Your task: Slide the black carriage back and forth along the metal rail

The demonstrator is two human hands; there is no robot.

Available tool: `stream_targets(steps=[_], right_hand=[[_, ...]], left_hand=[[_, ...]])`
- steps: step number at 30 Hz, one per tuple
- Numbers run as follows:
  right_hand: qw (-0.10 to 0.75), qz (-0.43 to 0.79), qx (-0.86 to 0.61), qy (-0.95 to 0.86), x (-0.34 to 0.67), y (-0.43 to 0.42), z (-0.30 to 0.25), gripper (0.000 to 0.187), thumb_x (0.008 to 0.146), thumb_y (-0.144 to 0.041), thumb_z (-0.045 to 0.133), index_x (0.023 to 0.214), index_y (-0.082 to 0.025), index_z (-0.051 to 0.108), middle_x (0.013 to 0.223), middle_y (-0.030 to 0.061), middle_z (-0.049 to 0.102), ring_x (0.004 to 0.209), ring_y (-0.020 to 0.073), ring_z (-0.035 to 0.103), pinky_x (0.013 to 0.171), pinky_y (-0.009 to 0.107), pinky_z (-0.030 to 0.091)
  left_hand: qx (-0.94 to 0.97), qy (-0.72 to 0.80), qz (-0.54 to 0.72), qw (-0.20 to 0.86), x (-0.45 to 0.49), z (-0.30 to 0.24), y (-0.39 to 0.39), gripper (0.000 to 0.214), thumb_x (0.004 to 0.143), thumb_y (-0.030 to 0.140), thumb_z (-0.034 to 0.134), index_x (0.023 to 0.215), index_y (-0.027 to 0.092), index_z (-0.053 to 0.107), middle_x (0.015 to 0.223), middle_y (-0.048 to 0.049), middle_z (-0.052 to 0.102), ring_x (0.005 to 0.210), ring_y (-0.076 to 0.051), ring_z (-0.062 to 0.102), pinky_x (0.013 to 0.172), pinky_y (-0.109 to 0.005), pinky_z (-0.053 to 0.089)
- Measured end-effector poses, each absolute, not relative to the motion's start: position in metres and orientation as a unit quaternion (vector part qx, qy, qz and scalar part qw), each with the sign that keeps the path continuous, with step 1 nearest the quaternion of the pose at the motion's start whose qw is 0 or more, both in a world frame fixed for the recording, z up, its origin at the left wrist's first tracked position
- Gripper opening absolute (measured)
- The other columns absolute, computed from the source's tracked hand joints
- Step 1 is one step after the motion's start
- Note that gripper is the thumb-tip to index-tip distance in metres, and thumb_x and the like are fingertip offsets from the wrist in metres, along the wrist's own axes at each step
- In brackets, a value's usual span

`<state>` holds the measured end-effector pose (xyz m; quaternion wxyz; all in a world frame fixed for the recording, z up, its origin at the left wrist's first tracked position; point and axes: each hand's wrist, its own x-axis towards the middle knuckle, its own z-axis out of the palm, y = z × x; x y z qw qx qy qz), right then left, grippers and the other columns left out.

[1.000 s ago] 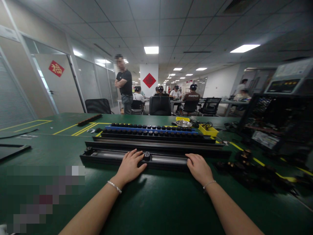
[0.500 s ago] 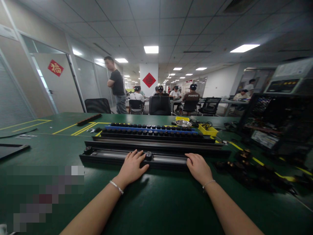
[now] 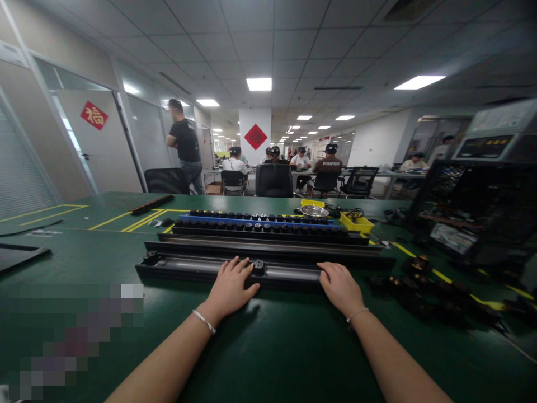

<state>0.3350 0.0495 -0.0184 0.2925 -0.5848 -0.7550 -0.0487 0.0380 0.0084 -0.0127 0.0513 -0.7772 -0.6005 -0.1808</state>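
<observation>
A long black channel (image 3: 188, 270) with a shiny metal strip inside lies across the table before me. My left hand (image 3: 234, 286) rests over its near wall, fingers spread, with the fingertips at a small round-topped black part (image 3: 259, 267) in the channel. A similar black part (image 3: 150, 257) sits at the channel's left end. Over the right portion of the channel, my right hand (image 3: 342, 288) holds the near wall with its fingers together and bent; the fingertips are partly hidden. Directly behind is another long dark channel (image 3: 268, 246).
Beyond the channels, rows of small black parts (image 3: 251, 226) flank a blue strip (image 3: 226, 219). A metal bowl (image 3: 314, 211) and yellow bin (image 3: 356, 224) stand behind at right. Dark parts (image 3: 423, 285) and an open computer case (image 3: 457, 218) occupy the right side. Several people sit beyond.
My left hand and the round-topped black part have shifted slightly right along the channel. My right hand stays put. A standing person in the background has moved left.
</observation>
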Motion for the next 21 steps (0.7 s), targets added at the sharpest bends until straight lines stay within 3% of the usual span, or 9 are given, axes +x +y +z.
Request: stream_targets(steps=[21], right_hand=[[0.287,-0.053,-0.591,-0.752,0.335,0.05,-0.019,0.038,0.083,-0.023,0.035,0.106,-0.017,0.064,0.109,0.0061,0.064,0.107,0.0204,0.051,0.096,0.037,0.038]], left_hand=[[-0.786,-0.59,-0.177,0.055,0.052,-0.016,0.008,0.057,0.08,0.055,0.044,0.128,0.026,0.046,0.14,-0.0042,0.041,0.132,-0.03,0.028,0.107,-0.052,0.019]])
